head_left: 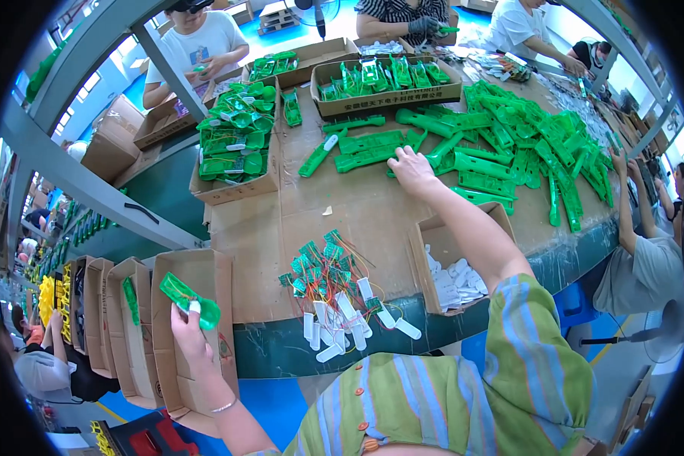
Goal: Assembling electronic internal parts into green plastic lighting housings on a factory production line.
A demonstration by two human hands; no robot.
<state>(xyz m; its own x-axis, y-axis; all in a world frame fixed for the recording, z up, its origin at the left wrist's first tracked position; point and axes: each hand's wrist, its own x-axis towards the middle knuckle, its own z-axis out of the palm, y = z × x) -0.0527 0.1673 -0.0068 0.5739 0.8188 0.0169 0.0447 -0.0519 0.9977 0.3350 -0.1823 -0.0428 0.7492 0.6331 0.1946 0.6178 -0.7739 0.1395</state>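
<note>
My left hand (191,334) grips a green plastic shell (181,292) with a long body and a rounded end, the thumb lying on it. It is held above an open cardboard box at the left edge of the table. Farther off, my right hand (413,170) reaches to the near side of a pile of green plastic shells (501,144). Its fingers curl down around a shell (416,139) partly hidden beneath them. Between my arms lies a heap of small green circuit boards (311,266) with thin wires and white plastic pieces (346,308).
A cardboard box of white parts (456,285) stands under my right forearm. Boxes of filled green shells (239,140) stand at the left and back (387,99). More cardboard boxes (133,334) line the left edge. A grey metal frame (91,182) crosses the left; several people work around.
</note>
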